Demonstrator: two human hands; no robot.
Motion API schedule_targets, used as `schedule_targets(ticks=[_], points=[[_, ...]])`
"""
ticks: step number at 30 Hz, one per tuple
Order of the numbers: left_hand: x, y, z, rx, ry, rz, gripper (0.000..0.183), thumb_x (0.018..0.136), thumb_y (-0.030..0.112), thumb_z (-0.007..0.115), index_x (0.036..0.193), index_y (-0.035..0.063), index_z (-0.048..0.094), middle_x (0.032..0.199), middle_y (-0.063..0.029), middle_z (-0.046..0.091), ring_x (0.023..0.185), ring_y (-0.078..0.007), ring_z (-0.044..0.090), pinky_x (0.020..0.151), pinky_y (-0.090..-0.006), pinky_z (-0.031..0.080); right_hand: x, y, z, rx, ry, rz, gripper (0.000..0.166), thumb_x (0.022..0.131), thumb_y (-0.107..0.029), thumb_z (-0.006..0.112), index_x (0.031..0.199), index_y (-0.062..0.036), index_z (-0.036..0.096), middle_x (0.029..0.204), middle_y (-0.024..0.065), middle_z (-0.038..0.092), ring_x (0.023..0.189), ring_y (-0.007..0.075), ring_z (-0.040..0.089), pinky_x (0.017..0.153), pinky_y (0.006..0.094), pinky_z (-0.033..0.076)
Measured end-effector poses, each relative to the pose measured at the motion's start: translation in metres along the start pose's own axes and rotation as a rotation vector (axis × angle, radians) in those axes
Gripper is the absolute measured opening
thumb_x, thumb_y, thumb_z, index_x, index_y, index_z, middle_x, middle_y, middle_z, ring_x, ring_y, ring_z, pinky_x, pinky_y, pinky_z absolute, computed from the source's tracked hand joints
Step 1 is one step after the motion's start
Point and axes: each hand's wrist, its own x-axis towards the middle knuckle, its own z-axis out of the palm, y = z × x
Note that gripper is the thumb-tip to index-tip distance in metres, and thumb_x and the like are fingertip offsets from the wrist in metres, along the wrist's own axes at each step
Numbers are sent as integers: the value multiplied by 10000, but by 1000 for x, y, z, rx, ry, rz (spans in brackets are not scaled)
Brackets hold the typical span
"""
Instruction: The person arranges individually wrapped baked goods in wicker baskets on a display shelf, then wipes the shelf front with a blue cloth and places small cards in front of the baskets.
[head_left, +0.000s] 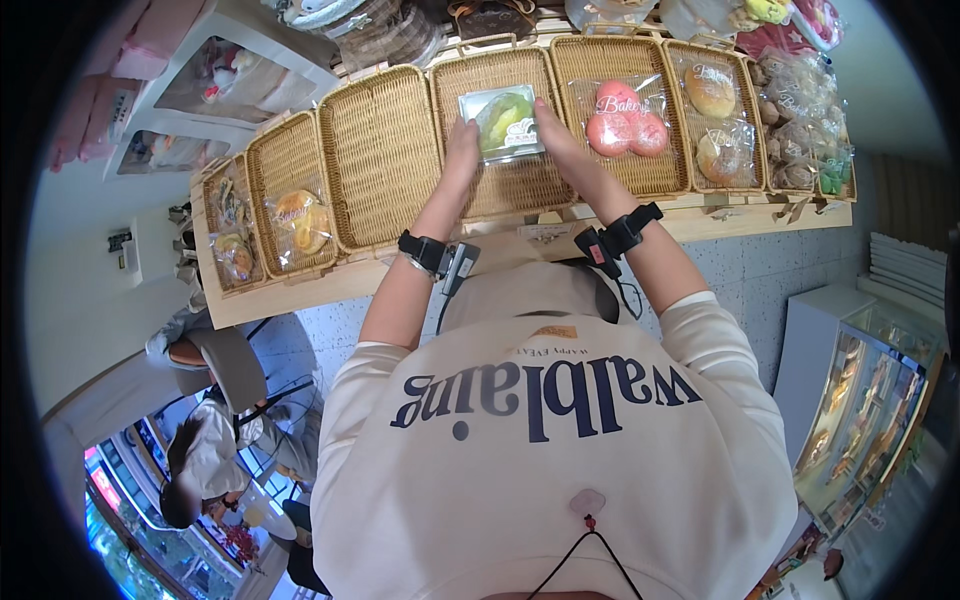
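Observation:
Between both my hands is a clear plastic box (501, 124) with a green pastry inside and a label bearing writing. My left hand (464, 150) presses its left side, and my right hand (556, 131) grips the right side. Under the box lies a woven wicker tray (517, 193); whether the box rests on it or hovers just above, I cannot tell. A second wicker tray (380, 157), bare inside, sits to the left. In the tray on the right is a bag of pink round breads (626, 124).
Farther right are bagged round buns (710, 90) and a heap of bagged breads (796, 120). A bagged golden bread (301, 221) lies at left. Bags and plush items line the back. A seated person (206, 457) is behind left; a glass display case (855, 397) stands right.

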Motion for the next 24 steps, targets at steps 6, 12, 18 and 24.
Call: schedule_targets(ticks=[6, 12, 18, 24], points=[[0, -6, -1, -90, -35, 10, 597, 1011, 445, 272, 1405, 0, 335, 1423, -132, 382, 1302, -221, 350, 1078, -325, 240, -10, -11, 6, 101, -23, 65, 599, 1003, -483, 276, 1297, 1, 470, 1240, 109, 556, 1135, 185, 493, 1016, 315, 317], [6, -8, -5, -44, -65, 98, 540, 1002, 369, 302, 1382, -12, 352, 1358, -144, 435, 1245, -231, 401, 1051, -325, 277, -5, -7, -5, 87, -140, -16, 599, 1005, -471, 283, 1324, 10, 443, 1289, 108, 528, 1171, 191, 481, 1028, 315, 322], [-50, 19, -39, 65, 14, 297, 348, 939, 97, 463, 1251, -30, 549, 1204, -151, 600, 1058, -198, 567, 955, -273, 412, -29, -18, -29, -489, -49, -163, 582, 988, -356, 429, 1433, -1, 307, 1433, 127, 415, 1332, 187, 374, 1080, 269, 286], [-115, -28, -123, 19, 78, 254, 290, 968, 111, 461, 1194, -10, 597, 1049, -82, 661, 948, -140, 621, 883, -258, 478, -86, -6, -31, -326, -300, -27, 277, 992, -229, 445, 1042, -28, 628, 958, 16, 640, 883, 73, 570, 823, 218, 441]])
